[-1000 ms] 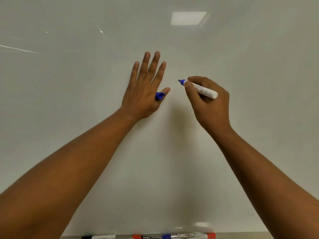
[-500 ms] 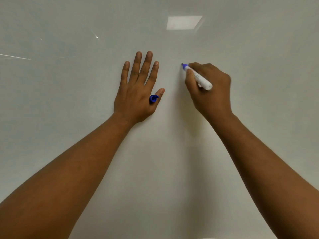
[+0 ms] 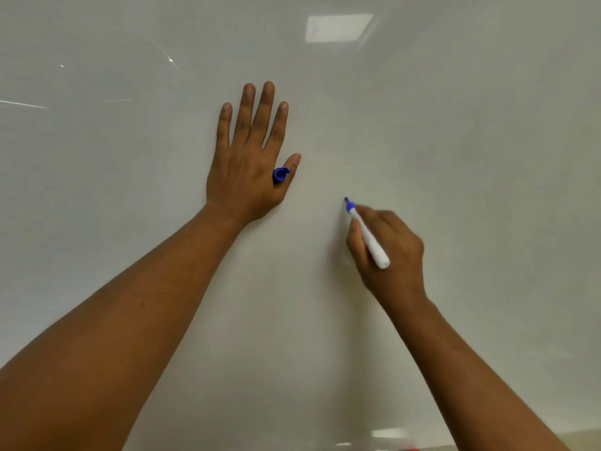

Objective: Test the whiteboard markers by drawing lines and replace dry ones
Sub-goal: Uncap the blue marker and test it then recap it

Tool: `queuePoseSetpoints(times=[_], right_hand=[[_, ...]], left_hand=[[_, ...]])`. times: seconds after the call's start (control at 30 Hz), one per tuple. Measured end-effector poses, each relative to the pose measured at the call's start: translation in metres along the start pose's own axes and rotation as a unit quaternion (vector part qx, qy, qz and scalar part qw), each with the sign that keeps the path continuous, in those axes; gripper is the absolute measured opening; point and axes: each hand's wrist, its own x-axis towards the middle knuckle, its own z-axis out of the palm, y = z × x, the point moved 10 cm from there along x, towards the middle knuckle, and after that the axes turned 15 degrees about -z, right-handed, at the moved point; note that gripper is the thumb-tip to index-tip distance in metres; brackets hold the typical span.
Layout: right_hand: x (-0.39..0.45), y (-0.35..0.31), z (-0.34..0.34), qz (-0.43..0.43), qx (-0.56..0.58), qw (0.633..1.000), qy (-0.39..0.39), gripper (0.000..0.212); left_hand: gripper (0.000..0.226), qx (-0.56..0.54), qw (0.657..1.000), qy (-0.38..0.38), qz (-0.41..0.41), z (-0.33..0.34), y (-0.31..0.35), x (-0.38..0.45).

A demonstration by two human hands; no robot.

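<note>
The whiteboard (image 3: 461,151) fills the view and shows no drawn line. My left hand (image 3: 244,177) lies flat against it with the fingers straight and pointing up. Its thumb pinches a blue marker cap (image 3: 280,174) against the side of the hand. My right hand (image 3: 395,262) grips an uncapped white marker (image 3: 369,239) with a blue tip. The tip points up and to the left, touching the board or just off it, to the lower right of my left hand.
At the bottom right edge a strip of the board's ledge (image 3: 582,437) shows, with a bit of red (image 3: 410,448) on it. A ceiling light (image 3: 338,27) is reflected in the board at the top.
My right hand has brought the marker tip straight down the board from level with my left fingers to below my left thumb. No mark shows along that path. My left hand stays put.
</note>
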Motion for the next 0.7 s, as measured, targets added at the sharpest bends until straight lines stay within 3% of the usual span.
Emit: queuePoseSetpoints(times=[0.17, 0.33, 0.5, 0.7], right_hand=[[-0.042, 0.013, -0.018, 0.039, -0.021, 0.999, 0.013, 0.021], [-0.079, 0.015, -0.028, 0.056, -0.048, 0.996, -0.040, 0.019], [-0.020, 0.017, -0.050, 0.110, -0.038, 0.993, -0.002, 0.013], [0.082, -0.007, -0.018, 0.008, -0.008, 1.000, -0.008, 0.021]], left_hand=[[0.071, -0.003, 1.000, 0.002, 0.002, -0.001, 0.001, -0.001], [0.071, -0.005, 1.000, 0.002, 0.000, -0.001, 0.000, -0.001], [0.071, -0.010, 1.000, 0.002, 0.000, -0.001, 0.001, -0.001], [0.072, -0.012, 1.000, 0.001, 0.000, -0.001, 0.000, 0.000]])
